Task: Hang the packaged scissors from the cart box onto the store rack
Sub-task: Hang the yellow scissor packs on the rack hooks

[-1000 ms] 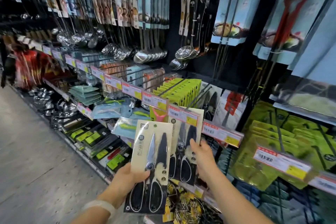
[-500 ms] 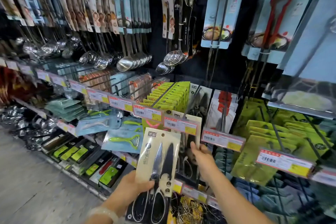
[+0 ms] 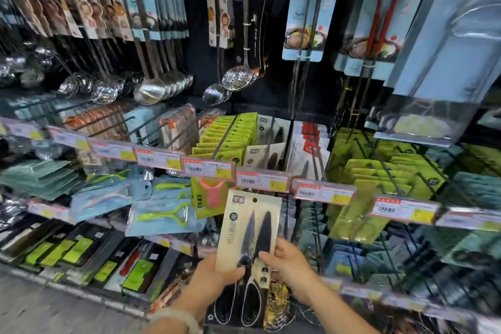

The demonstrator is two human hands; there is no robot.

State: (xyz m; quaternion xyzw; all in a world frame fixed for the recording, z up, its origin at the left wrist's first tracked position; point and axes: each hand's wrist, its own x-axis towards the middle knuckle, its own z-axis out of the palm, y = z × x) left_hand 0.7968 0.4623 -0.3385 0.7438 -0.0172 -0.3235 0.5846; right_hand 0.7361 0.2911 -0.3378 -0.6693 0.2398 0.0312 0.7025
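A packaged pair of scissors (image 3: 250,228), black blades on a cream card with a hang hole at its top, stands upright in front of the rack. My left hand (image 3: 214,276) grips its lower left edge. My right hand (image 3: 288,260) holds its lower right side, thumb across the front. Its top edge reaches just under a white price tag (image 3: 261,180) at the end of a rack hook (image 3: 268,152). Several matching scissor packs (image 3: 267,156) hang on that hook behind the tag. The cart box is out of view.
Green packs (image 3: 230,138) hang left of the scissor hook, white and red packs (image 3: 309,149) right of it. Ladles and tongs hang above. Peelers (image 3: 162,215) and boxed knives (image 3: 81,252) fill lower rows. Grey floor (image 3: 40,306) lies at lower left.
My right hand let go of the pack that it had pushed onto the hook and came down onto the pack in my left hand. That pack now stands higher and more central.
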